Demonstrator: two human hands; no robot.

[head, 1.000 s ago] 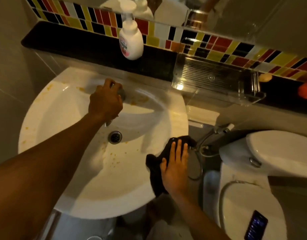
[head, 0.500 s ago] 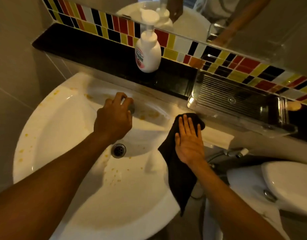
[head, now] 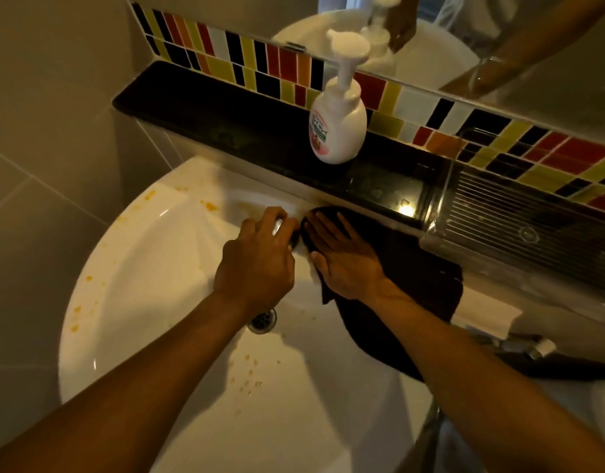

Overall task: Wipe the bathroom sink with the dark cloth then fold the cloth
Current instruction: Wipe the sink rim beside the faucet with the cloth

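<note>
The white sink [head: 151,302] carries orange-yellow stains along its left rim and small specks below the drain [head: 262,319]. My left hand [head: 256,264] is curled over the metal tap [head: 277,228] at the back of the basin and hides most of it. My right hand [head: 342,257] lies flat, fingers spread, pressing the dark cloth [head: 413,285] onto the back rim just right of the tap. The cloth trails from there down over the sink's right side.
A white pump soap bottle [head: 338,128] stands on the black ledge [head: 226,131] behind the sink. A clear ribbed tray [head: 519,223] sits on the ledge at right. Coloured tiles and a mirror rise behind. A spray hose head [head: 536,349] lies at lower right.
My right hand has slid the dark cloth from the sink's right rim up and leftward along the back rim, close to the tap. My left hand stays on the tap.
</note>
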